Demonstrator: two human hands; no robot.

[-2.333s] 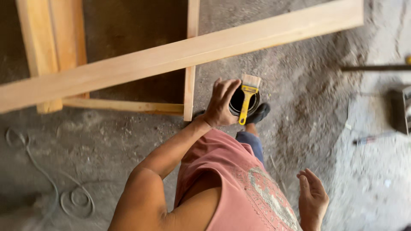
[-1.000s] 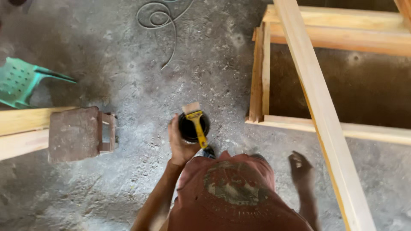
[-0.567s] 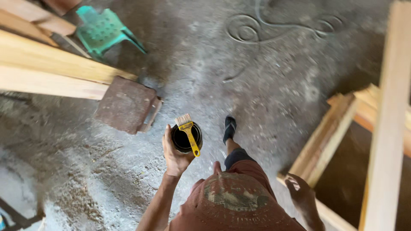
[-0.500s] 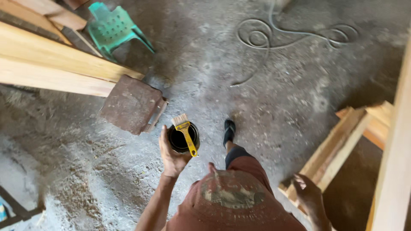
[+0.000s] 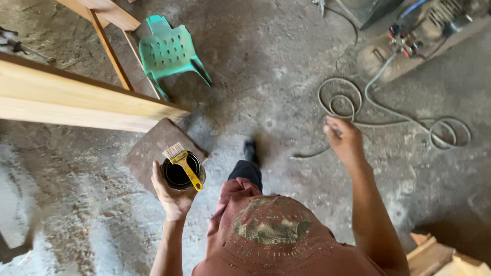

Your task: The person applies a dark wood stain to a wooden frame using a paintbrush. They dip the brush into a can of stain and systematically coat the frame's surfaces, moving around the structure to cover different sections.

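My left hand (image 5: 173, 197) grips a small round can (image 5: 180, 174) of dark liquid from below. A paintbrush (image 5: 183, 161) with a yellow handle and pale bristles lies across the can's rim. My right hand (image 5: 344, 139) swings free out in front over the concrete floor, fingers loosely curled, holding nothing. One foot in a dark shoe (image 5: 250, 151) steps forward between my hands.
A long pale timber beam (image 5: 76, 99) lies at the left beside a rusty brown block (image 5: 153, 148). A green plastic chair (image 5: 169, 51) lies tipped over beyond it. A coiled hose (image 5: 388, 115) runs to a machine (image 5: 424, 25) at the top right. Wood pieces (image 5: 440, 255) sit at the bottom right.
I have turned and walked on: the wooden frame has left view, the beam, chair and hose have come in. My right hand has swung up forward. The can stays in my left hand.
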